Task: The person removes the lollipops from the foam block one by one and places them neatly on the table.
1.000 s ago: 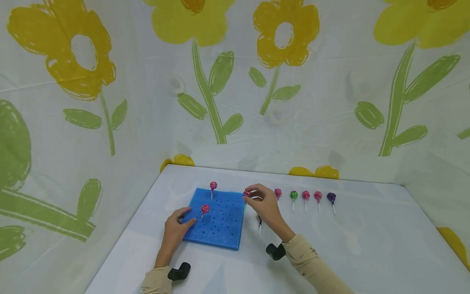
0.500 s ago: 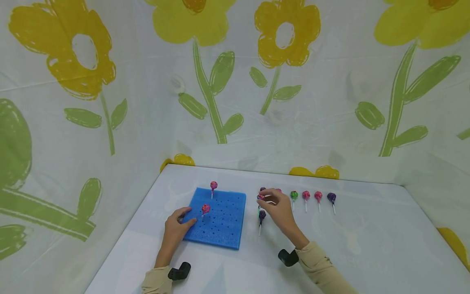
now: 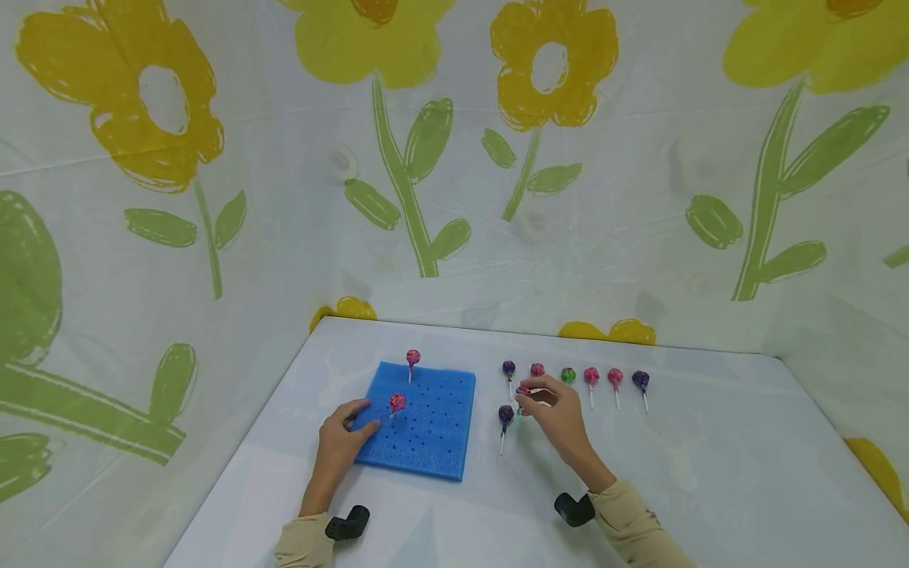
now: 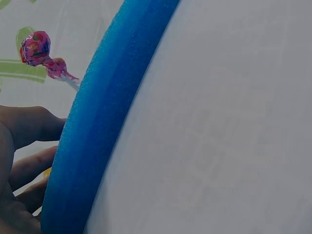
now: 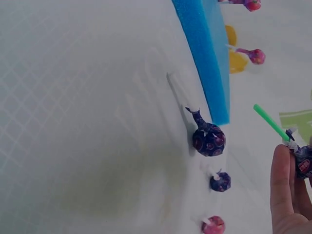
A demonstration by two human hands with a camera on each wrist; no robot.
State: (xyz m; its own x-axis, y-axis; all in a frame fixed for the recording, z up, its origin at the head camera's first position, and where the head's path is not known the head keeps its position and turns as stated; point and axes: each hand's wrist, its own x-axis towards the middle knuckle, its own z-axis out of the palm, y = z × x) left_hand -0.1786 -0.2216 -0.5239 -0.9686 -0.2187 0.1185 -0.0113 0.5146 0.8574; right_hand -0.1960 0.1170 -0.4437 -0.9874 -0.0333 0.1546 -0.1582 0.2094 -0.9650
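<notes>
My left hand [image 3: 341,442] rests at the left edge of a blue foam board [image 3: 440,426] dotted with small holes, its thumb and fingertips touching the foam. Two pink-wrapped lollipops stick up from the board, one at the back [image 3: 413,358] and one nearer that hand [image 3: 398,403]. To the right of the board, my right hand [image 3: 561,418] pinches a dark-wrapped lollipop [image 5: 303,161] by its head, the green stick pointing away from the palm. Close beside that hand lies a purple lollipop [image 3: 506,414] with a white stick.
A row of lollipops lies along the back of the white table [image 3: 710,457]: purple [image 3: 508,368], pink [image 3: 537,369], green [image 3: 568,375], two more pink, and purple [image 3: 641,380] at the right end. A flower-printed sheet [image 3: 611,237] encloses the table behind and at the sides.
My right hand has moved right, from the board's right edge to beside the loose lollipops, carrying the green-stick lollipop. The purple lollipops behind it came into view. My left hand stayed put.
</notes>
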